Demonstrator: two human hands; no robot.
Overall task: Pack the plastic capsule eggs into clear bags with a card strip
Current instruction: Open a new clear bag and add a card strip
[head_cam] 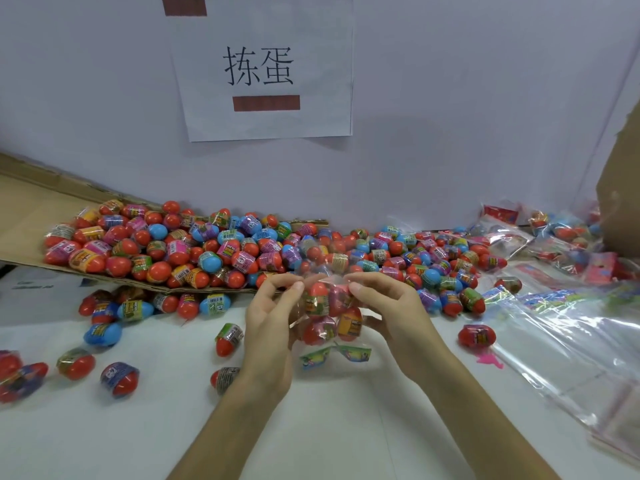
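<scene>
Head camera is showing the left hand [272, 317] and the right hand [388, 311] holding a clear bag [327, 299] between them above the table [346, 427]. The fingers [294, 284] of each hand are pinching together on the bag's top edge, with several capsule eggs [320, 332] sitting inside just below the fingers and a card strip [334, 355] showing at its lower end. Beyond the fingers a heap of loose eggs [166, 251] is spilling from a flattened cardboard sheet [24, 216] onto the table, while to the right of the fingers empty bags [571, 341] are lying stacked and filled bags [554, 233] are resting further back.
</scene>
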